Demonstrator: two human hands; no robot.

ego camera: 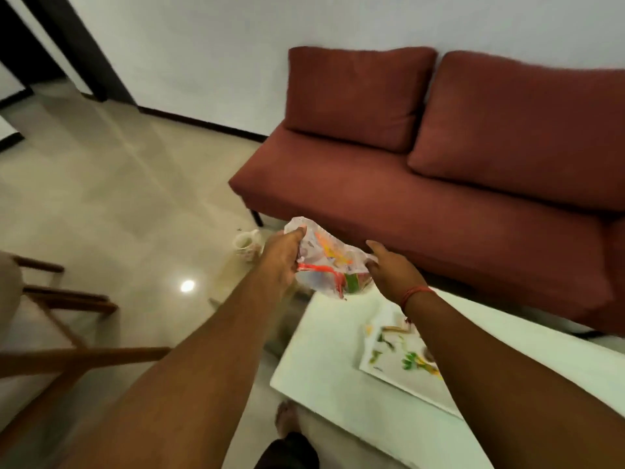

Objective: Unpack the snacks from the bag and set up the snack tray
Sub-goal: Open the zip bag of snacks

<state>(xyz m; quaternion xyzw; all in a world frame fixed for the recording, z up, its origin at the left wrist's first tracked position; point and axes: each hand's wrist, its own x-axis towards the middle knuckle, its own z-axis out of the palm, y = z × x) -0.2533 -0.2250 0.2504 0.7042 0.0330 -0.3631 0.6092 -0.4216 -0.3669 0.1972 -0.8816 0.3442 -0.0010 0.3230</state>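
The fingers of the left hand are curled tight around one side of a thin plastic bag, clamped on its crumpled upper edge. The fingers of the right hand pinch the bag's opposite side, the index finger stretched out straight above the grip. Both hands hold the single bag up in the air, above the far corner of the white table and in front of the red sofa.

The bag is translucent and whitish, wrinkled, with red or orange bands across it; yellow, green and red shapes show through the film, too blurred to name or count.

One white tray lies flat on the table near the right forearm, printed or scattered with green, yellow and brown marks that cannot be told apart. A red thread band circles the right wrist.

The sofa carries two back cushions. One pale mug stands on the glossy floor just left of the left hand. A wooden chair sits at the left edge.
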